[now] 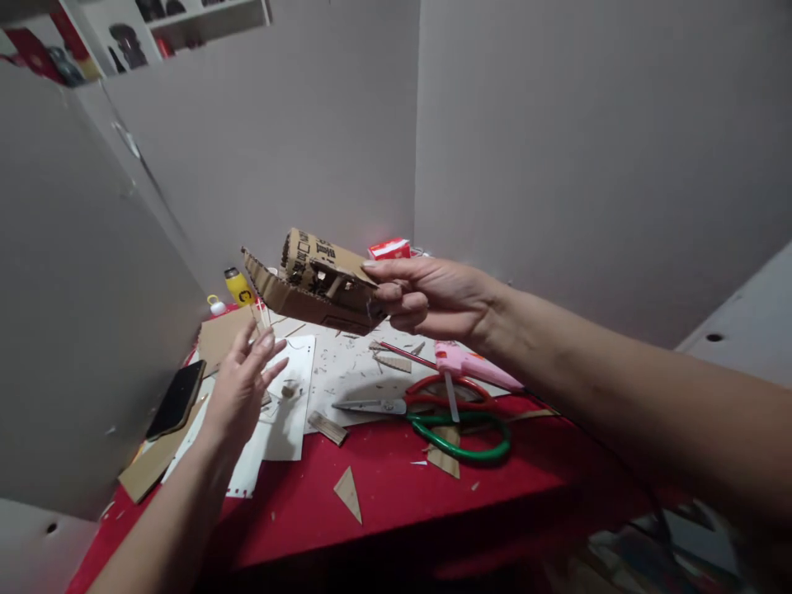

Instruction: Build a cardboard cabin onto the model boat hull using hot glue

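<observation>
My right hand (426, 297) pinches the near end of a small cardboard model (322, 289), raised well above the table. The model has a curved piece with black printed characters, side openings and a pointed, upturned far end. Lower and to the left, my left hand (244, 379) is apart from the model, fingers spread and holding nothing. Under it lie white paper sheets (297, 437). Below the right hand are scissors (458, 441) with one red and one green handle, and a pink glue gun (464, 363) with a translucent stick by it.
Cardboard scraps (350, 495) and small trimmings litter the red-covered table (408, 495). On the left lie a black phone (176, 400) and cardboard strips. At the back stand a yellow bottle (238, 286) and a red-and-white box (389, 248). Grey walls enclose the table.
</observation>
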Tool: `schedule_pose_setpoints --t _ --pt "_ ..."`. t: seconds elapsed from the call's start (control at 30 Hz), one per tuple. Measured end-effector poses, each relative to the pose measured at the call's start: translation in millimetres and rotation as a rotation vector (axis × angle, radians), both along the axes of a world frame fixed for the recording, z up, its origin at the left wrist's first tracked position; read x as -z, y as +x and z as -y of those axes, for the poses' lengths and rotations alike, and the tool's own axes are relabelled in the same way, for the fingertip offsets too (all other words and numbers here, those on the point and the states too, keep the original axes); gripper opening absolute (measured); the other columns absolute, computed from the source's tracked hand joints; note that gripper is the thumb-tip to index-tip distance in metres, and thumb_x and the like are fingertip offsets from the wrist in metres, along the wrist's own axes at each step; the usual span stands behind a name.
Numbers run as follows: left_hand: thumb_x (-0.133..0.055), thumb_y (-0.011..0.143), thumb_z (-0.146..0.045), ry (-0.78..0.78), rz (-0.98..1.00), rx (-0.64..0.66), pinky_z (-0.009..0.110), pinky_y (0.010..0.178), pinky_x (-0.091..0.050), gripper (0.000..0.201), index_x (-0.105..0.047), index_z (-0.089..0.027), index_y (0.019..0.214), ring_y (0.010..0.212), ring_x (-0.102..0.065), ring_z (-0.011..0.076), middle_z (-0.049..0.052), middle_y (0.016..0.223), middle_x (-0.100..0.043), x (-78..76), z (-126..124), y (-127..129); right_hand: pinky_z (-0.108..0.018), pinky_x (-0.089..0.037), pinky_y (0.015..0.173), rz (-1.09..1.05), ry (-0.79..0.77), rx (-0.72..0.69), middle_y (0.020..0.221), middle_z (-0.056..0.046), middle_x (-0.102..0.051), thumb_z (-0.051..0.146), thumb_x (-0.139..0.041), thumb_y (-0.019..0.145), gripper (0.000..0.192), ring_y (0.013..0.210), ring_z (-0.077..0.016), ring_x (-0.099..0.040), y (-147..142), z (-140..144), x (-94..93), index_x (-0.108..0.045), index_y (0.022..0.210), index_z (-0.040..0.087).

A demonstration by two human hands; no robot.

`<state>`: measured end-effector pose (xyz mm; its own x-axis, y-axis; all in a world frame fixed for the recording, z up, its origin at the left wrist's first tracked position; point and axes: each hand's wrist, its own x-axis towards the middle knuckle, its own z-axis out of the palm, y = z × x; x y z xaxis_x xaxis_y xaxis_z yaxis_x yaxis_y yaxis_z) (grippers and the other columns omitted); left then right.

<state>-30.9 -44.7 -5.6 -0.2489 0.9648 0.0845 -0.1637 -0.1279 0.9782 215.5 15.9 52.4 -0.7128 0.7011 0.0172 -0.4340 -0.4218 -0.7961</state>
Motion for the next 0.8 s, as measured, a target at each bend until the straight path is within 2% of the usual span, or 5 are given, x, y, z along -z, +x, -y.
schedule_pose_setpoints --t 0.13,0.2,0.3,0.47,0.8 --pt "-0.073 0.078 -0.043 0.144 0.023 0.283 0.048 0.110 -0.038 0.063 -0.050 -0.029 0.136 0.134 -0.045 0.0304 0.011 0.146 -0.049 -10.6 14.2 26.2 -0.005 -0.029 0.028 -0.020 -0.015 -0.022 0.049 0.006 -0.045 0.011 -0.036 0.099 0.025 0.032 -0.0009 -0.035 -0.7 12.0 -4.6 -0.046 0.076 0.016" --pt "-0.076 0.075 -0.045 0.290 0.032 0.336 0.049 0.110 -0.039 0.062 -0.054 -0.031 0.131 0.137 -0.041 0.0315 0.008 0.145 -0.050 -16.8 19.0 39.6 -0.005 -0.030 0.029 -0.017 -0.018 -0.035 0.049 0.006 -0.047 0.010 -0.038 0.098 0.024 0.033 -0.0008 -0.037 -1.7 17.7 -5.5 -0.047 0.076 0.015" --pt "-0.077 0.074 -0.043 0.448 0.064 0.311 0.047 0.110 -0.040 0.058 -0.059 -0.030 0.127 0.137 -0.042 0.0317 0.007 0.143 -0.053 -24.0 21.0 55.1 -0.005 -0.031 0.030 -0.011 -0.019 -0.041 0.048 0.005 -0.049 0.011 -0.039 0.099 0.025 0.032 -0.0009 -0.039 -2.7 25.1 -5.8 -0.047 0.075 0.016" --pt "-0.077 0.074 -0.046 0.561 0.160 0.229 0.043 0.113 -0.037 0.058 -0.059 -0.032 0.128 0.137 -0.042 0.0298 0.004 0.138 -0.059 -27.5 17.0 65.9 -0.006 -0.030 0.029 0.008 -0.023 -0.040 0.046 0.005 -0.051 0.014 -0.040 0.099 0.027 0.030 -0.0014 -0.039 -7.3 36.8 -5.2 -0.047 0.073 0.016" --pt "-0.069 0.078 -0.054 0.511 0.409 0.155 0.041 0.112 -0.039 0.044 -0.070 -0.024 0.110 0.138 -0.040 0.0280 0.005 0.127 -0.066 -20.8 3.9 57.7 -0.009 -0.029 0.030 0.121 0.037 0.015 0.051 0.000 -0.056 0.023 -0.043 0.099 0.028 0.034 -0.0027 -0.043 -10.9 49.3 5.3 -0.063 0.086 0.010"
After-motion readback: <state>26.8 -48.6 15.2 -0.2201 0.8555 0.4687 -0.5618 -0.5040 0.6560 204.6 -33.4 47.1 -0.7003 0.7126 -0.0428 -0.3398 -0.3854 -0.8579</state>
